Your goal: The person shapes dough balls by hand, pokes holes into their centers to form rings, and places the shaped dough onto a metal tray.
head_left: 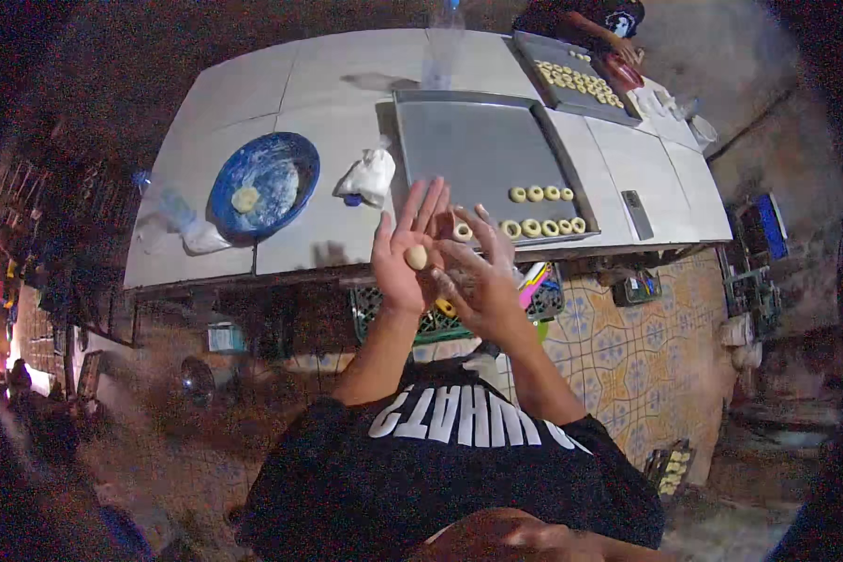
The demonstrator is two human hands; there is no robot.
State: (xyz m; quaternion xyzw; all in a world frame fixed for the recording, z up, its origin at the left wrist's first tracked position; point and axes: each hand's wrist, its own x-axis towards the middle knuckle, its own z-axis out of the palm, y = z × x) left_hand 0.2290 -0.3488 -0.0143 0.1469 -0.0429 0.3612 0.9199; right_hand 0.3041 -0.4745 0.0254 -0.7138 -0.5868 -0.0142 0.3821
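A small pale dough ball (417, 257) rests on the upturned palm of my left hand (403, 273), whose fingers are stretched out. Just right of it, my right hand (478, 279) has bent, spread fingers with nothing visible in them, close to the ball. Both hands are over the front edge of a metal tray (468, 145), which holds two rows of dough rings (532, 228) along its right front part. A blue basin (267, 164) with white powder and a dough lump (245, 199) stands to the left, beside a white plastic bag (370, 176).
A co-worker's hand (625, 49) is by a second tray (548, 94) of dough rings at the table's (215, 98) back right. A phone (636, 214) lies right of my tray, a clear bag (192, 229) at the left. A green crate (375, 314) is below the front edge.
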